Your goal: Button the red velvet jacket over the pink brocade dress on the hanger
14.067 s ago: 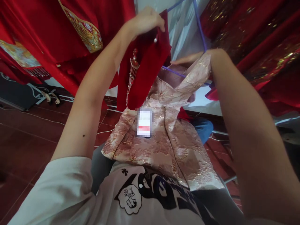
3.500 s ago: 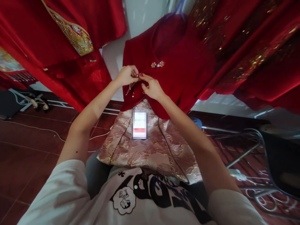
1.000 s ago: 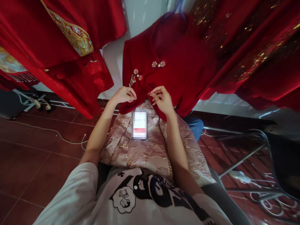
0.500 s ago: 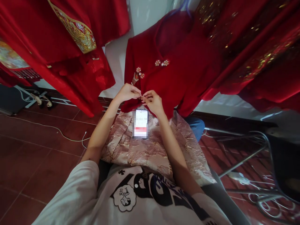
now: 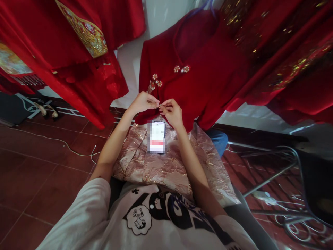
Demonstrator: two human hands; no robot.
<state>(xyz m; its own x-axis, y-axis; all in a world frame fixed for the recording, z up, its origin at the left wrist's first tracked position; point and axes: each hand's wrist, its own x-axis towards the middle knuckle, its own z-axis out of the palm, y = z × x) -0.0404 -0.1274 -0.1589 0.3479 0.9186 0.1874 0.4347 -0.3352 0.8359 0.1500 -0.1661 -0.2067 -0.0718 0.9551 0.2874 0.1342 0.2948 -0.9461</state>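
Note:
A small gold-and-pearl ornament [image 5: 160, 106] is pinched between my two hands in front of the red jacket [image 5: 203, 80]. My left hand [image 5: 144, 102] has its thumb and fingertips closed on the ornament's left side. From the right, my right hand [image 5: 172, 110] pinches it, fingers bent. Part of it is hidden by the fingertips. Higher on the jacket sit a flower-shaped pearl fastener [image 5: 181, 69] and a brooch [image 5: 154, 83] with hanging strands. Just below my hands, a lit phone [image 5: 157, 137] lies on pink brocade cloth [image 5: 145, 166] over my lap.
Red embroidered garments [image 5: 78, 69] hang to the left, and sequinned red ones [image 5: 283, 52] on the right. A metal-framed chair [image 5: 296, 173] stands at right. A white cable [image 5: 57, 139] runs over the tiled floor; gold shoes [image 5: 47, 111] are at far left.
Both hands have shifted slightly to the right and drawn closer together at the fingertips, still pinching the ornament. The jacket appears slightly further right in the view.

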